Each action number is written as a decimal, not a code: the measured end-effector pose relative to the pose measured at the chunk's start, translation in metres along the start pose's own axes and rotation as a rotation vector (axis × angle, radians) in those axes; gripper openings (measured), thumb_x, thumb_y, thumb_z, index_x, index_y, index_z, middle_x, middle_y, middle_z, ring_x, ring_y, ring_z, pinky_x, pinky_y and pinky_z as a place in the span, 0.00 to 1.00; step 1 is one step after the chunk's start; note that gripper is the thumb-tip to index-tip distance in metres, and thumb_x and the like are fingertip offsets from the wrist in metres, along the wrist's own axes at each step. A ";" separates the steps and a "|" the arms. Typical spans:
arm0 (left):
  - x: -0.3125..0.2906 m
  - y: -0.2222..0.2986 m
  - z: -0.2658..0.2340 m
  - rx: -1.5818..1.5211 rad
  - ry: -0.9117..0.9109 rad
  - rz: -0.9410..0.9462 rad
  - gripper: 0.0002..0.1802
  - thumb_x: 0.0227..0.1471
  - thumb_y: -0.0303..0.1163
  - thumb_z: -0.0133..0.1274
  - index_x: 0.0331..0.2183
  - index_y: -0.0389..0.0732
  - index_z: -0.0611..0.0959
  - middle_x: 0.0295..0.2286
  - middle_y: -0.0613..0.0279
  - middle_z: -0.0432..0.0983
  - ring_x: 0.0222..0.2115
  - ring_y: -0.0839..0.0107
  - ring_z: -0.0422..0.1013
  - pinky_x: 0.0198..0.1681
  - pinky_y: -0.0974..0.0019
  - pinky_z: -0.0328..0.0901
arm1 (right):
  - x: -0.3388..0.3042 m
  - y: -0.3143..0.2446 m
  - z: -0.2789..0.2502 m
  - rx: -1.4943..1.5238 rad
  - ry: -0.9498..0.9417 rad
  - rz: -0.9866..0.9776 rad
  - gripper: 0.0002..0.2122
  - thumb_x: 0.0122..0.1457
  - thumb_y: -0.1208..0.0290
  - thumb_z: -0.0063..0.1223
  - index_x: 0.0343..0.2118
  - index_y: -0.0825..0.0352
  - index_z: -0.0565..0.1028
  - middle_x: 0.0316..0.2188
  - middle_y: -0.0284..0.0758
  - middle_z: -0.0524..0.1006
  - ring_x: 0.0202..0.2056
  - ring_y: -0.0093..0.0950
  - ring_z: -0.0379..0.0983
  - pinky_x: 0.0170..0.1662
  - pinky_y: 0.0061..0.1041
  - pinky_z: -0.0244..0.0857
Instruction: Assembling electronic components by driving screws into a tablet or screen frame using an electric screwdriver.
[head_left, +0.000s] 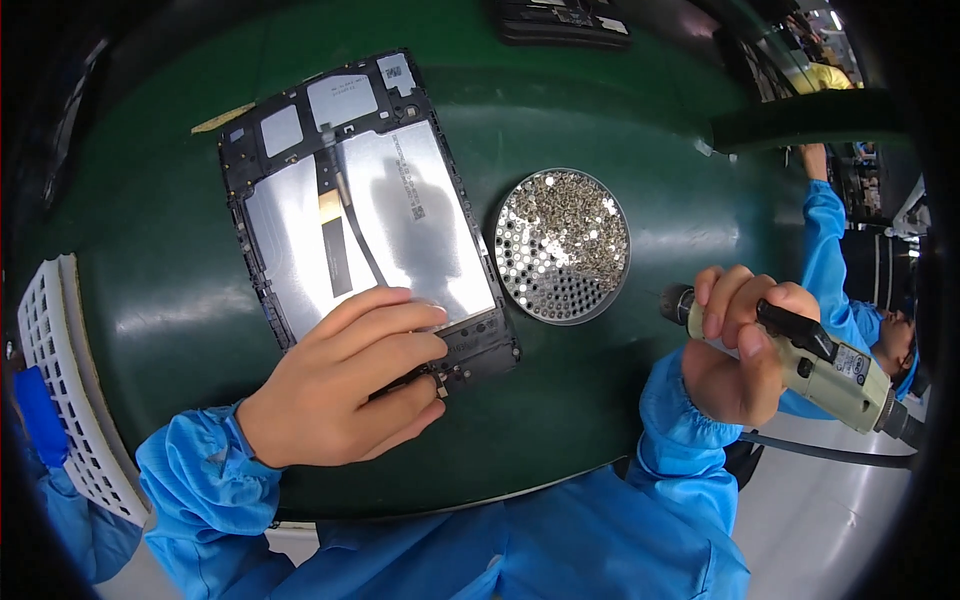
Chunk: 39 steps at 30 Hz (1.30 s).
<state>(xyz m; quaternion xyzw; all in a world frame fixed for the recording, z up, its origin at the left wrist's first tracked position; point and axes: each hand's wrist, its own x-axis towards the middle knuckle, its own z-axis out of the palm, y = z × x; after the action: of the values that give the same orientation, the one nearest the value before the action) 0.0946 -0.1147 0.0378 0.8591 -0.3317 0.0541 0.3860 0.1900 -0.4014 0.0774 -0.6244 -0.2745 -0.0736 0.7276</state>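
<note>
An opened tablet (410,200) with a silvery metal back plate and black frame lies tilted on the green table. My left hand (350,375) rests over its near edge. Thumb and forefinger come together there by a small metallic bit, while the other fingers bend onto the plate; what the pinch holds is too small to make out. Raised at the right, my right hand (735,340) wraps round a pale electric screwdriver (835,385) with a black lever, its nose pointing left. Between the hands sits a round tray (560,318) of small screws, some standing in rows of holes.
A white perforated basket (70,390) stands at the left edge. Another black device (565,22) lies at the far side of the table (690,190). A cable (830,452) runs below the screwdriver. At the right, a co-worker's blue sleeve (825,235) reaches forward.
</note>
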 end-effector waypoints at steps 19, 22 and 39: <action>0.019 0.048 0.049 0.394 0.201 -0.430 0.12 0.38 0.13 0.55 0.29 0.32 0.73 0.40 0.47 0.67 0.47 0.46 0.66 0.47 0.53 0.64 | -0.011 0.013 -0.003 0.100 0.071 -0.053 0.16 0.48 0.80 0.54 0.42 0.69 0.67 0.19 0.37 0.70 0.21 0.27 0.66 0.31 0.31 0.65; 0.016 0.039 0.052 0.336 0.320 -0.474 0.10 0.40 0.13 0.54 0.27 0.33 0.72 0.41 0.46 0.67 0.48 0.45 0.65 0.48 0.53 0.64 | -0.012 0.012 -0.003 0.092 0.101 -0.031 0.17 0.47 0.80 0.55 0.42 0.70 0.67 0.19 0.36 0.70 0.21 0.26 0.66 0.31 0.30 0.65; 0.002 0.037 0.037 0.290 0.199 -0.206 0.16 0.32 0.21 0.65 0.30 0.30 0.81 0.33 0.51 0.73 0.40 0.52 0.72 0.42 0.52 0.68 | -0.010 0.012 -0.006 0.056 0.058 -0.029 0.17 0.47 0.82 0.52 0.42 0.69 0.67 0.20 0.37 0.71 0.21 0.26 0.66 0.30 0.29 0.64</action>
<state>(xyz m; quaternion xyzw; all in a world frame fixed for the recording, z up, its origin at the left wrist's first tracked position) 0.0671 -0.1595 0.0362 0.9254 -0.1912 0.1462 0.2928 0.1891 -0.4073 0.0619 -0.5975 -0.2644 -0.0945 0.7511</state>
